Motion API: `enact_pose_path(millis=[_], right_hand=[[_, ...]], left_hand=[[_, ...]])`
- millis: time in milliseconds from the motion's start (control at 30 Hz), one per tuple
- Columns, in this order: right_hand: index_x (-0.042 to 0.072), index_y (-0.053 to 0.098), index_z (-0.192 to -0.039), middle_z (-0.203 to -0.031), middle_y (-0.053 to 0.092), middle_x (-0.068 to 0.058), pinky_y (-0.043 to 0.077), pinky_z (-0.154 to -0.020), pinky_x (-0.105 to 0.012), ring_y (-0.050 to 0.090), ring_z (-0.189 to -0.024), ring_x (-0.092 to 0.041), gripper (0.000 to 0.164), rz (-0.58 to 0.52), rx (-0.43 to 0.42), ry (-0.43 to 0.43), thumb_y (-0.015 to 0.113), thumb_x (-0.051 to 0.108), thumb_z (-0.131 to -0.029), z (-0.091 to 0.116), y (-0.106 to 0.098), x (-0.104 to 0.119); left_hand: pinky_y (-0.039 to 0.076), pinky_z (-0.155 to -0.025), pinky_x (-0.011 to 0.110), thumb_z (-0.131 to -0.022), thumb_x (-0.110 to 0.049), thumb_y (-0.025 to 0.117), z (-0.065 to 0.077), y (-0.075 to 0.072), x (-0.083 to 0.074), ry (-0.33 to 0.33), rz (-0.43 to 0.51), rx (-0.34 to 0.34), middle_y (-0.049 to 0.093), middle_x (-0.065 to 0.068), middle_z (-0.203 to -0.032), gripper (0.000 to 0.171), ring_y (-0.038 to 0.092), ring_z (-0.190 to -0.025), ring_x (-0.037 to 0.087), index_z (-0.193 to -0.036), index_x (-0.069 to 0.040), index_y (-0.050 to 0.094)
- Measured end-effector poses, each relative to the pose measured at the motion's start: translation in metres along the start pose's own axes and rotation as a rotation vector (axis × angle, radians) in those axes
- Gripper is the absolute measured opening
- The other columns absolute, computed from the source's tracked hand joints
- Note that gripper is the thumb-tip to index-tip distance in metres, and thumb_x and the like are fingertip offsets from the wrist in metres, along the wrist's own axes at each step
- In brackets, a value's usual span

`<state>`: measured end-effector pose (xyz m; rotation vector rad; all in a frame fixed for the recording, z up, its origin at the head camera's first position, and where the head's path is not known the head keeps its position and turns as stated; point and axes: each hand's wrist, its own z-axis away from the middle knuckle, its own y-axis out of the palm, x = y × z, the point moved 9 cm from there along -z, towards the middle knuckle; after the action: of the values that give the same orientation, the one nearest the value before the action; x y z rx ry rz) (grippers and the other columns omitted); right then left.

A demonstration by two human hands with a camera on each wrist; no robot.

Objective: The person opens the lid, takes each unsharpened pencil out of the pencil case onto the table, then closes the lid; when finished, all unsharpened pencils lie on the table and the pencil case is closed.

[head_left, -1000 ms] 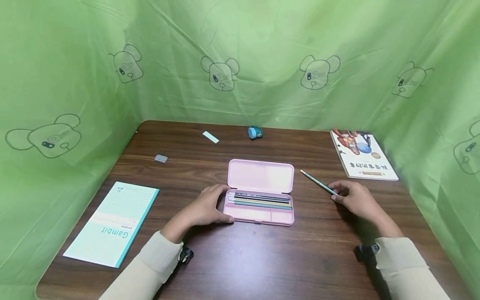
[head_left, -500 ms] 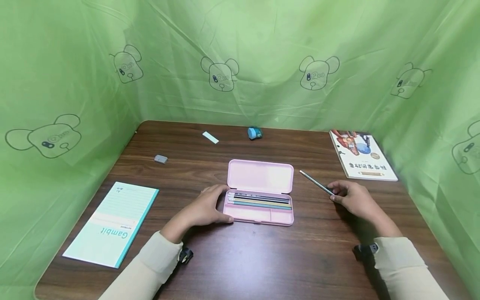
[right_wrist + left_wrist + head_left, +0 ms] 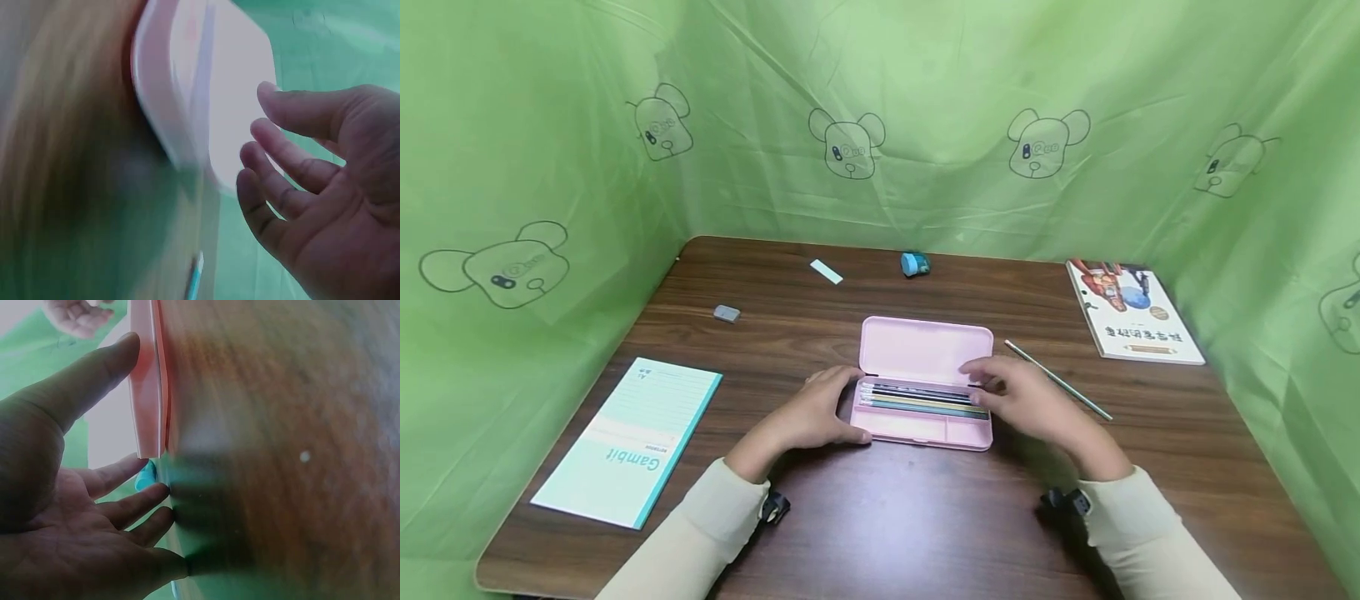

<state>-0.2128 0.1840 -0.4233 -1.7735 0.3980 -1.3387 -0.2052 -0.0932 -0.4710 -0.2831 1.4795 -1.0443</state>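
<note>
A pink pencil case [image 3: 898,428] lies with its lid raised at mid-table, several pencils [image 3: 917,398] in its back compartment. My left hand [image 3: 816,410] holds the case's left end, thumb at the front corner and fingers at the back; the left wrist view shows the thumb on the pink wall [image 3: 147,406]. Over the right end of the case hovers my right hand [image 3: 1026,400], fingers loosely bent and nothing between them, near the pencils' ends. A single pencil [image 3: 1078,394] lies on the table just right of that hand; its tip end [image 3: 195,278] also shows in the right wrist view.
A notebook [image 3: 625,442] lies at the left and a book [image 3: 1135,312] at the back right. Toward the back are a grey eraser [image 3: 726,313], a pale strip [image 3: 826,272] and a teal sharpener [image 3: 915,264]. Green curtains [image 3: 940,192] surround the wooden table [image 3: 910,517].
My right hand has let go of the single pencil, leaving it on the table, and has moved left over the pencil case. The left hand stays at the case's left end.
</note>
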Motion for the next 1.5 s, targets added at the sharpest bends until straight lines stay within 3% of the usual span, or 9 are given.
enact_pose_path(millis=[200,333,533,667,933,1233,1500], right_hand=[[0.006,0.078,-0.135,-0.125,0.083,-0.009,0.061,-0.108,-0.055,0.077,-0.121,-0.028,0.036,0.105,0.155,-0.028,0.081,0.003,-0.099,-0.011,0.039,0.02],[0.004,0.077,-0.137,-0.128,0.082,-0.009,0.061,-0.109,-0.054,0.077,-0.123,-0.028,0.037,0.134,0.181,-0.034,0.082,0.005,-0.1,-0.013,0.048,0.022],[0.003,0.077,-0.138,-0.124,0.082,-0.008,0.064,-0.099,-0.047,0.075,-0.11,-0.019,0.036,0.14,0.202,-0.072,0.078,0.002,-0.102,-0.012,0.051,0.026],[0.004,0.077,-0.138,-0.12,0.081,-0.006,0.064,-0.094,-0.043,0.072,-0.104,-0.014,0.038,0.141,0.219,-0.107,0.074,-0.004,-0.101,-0.013,0.054,0.028],[0.005,0.079,-0.135,-0.108,0.077,-0.002,0.062,-0.091,-0.038,0.068,-0.098,-0.013,0.038,0.142,0.23,-0.153,0.074,-0.006,-0.099,-0.012,0.054,0.031],[0.006,0.08,-0.131,-0.095,0.074,0.003,0.059,-0.084,-0.031,0.064,-0.091,-0.006,0.036,0.074,0.245,-0.168,0.077,-0.006,-0.097,-0.014,0.054,0.032],[0.005,0.08,-0.129,-0.094,0.073,0.003,0.057,-0.08,-0.025,0.063,-0.09,-0.005,0.033,-0.028,0.225,-0.141,0.074,-0.008,-0.1,-0.011,0.048,0.026]], left_hand=[[0.033,-0.133,0.064,-0.081,-0.033,0.101,0.001,-0.001,-0.003,0.005,0.011,-0.003,0.056,0.018,-0.164,0.095,0.044,-0.159,0.043,-0.158,-0.003,0.054],[0.033,-0.133,0.065,-0.08,-0.034,0.101,-0.001,0.0,-0.001,0.011,0.025,-0.007,0.056,0.018,-0.165,0.096,0.044,-0.159,0.044,-0.158,-0.004,0.054],[0.032,-0.132,0.067,-0.079,-0.034,0.102,0.001,-0.003,-0.004,0.024,0.023,-0.017,0.058,0.019,-0.162,0.094,0.046,-0.157,0.046,-0.156,-0.004,0.056],[0.035,-0.129,0.067,-0.081,-0.04,0.1,-0.002,0.0,0.003,0.079,0.003,-0.046,0.06,0.02,-0.158,0.092,0.05,-0.151,0.047,-0.154,-0.005,0.057],[0.029,-0.134,0.066,-0.08,-0.035,0.102,0.002,-0.003,-0.006,0.02,0.016,-0.012,0.057,0.019,-0.163,0.095,0.045,-0.158,0.045,-0.156,-0.003,0.056],[0.036,-0.13,0.065,-0.083,-0.042,0.099,0.0,-0.001,-0.001,0.084,0.001,-0.046,0.061,0.019,-0.157,0.089,0.05,-0.151,0.046,-0.153,-0.005,0.058],[0.034,-0.132,0.065,-0.081,-0.032,0.101,0.002,-0.002,-0.005,0.014,0.018,-0.01,0.059,0.017,-0.161,0.091,0.046,-0.156,0.043,-0.155,-0.004,0.056]])
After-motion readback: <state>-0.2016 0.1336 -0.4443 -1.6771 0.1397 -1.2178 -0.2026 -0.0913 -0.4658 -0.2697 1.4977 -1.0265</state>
